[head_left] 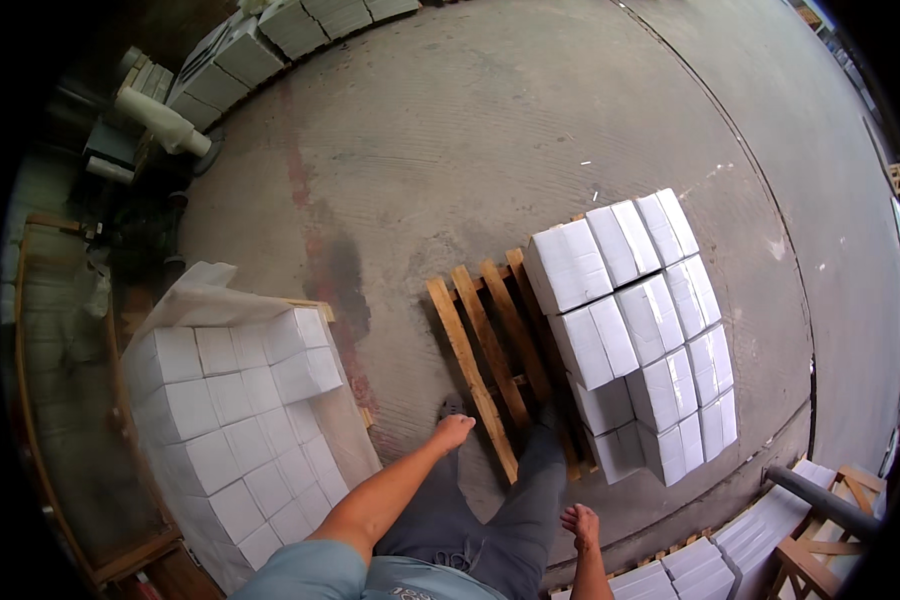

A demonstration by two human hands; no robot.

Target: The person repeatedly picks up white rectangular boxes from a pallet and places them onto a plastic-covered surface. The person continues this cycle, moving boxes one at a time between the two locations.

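Note:
My left hand [456,432] hangs in front of me in a loose fist, with nothing showing in it. It is nearest the left edge of a wooden pallet [490,360]. Low on the right, my right hand [581,522] is empty, its fingers half curled and slightly apart. White cartons [653,319] stand stacked on the pallet's right part; its left slats are bare. To my left, more white cartons [235,435] form a block in rows, with a pale sheet [182,295] standing along its far side. My legs are beside the pallet, one foot close to its slats.
Concrete floor [450,140] stretches ahead, crossed by a dark seam on the right. Flat white stacks [240,60] line the far left, near a wrapped roll [160,120]. At the lower right are stacked white sheets [760,530], a grey pipe [820,503] and a wooden frame [815,570].

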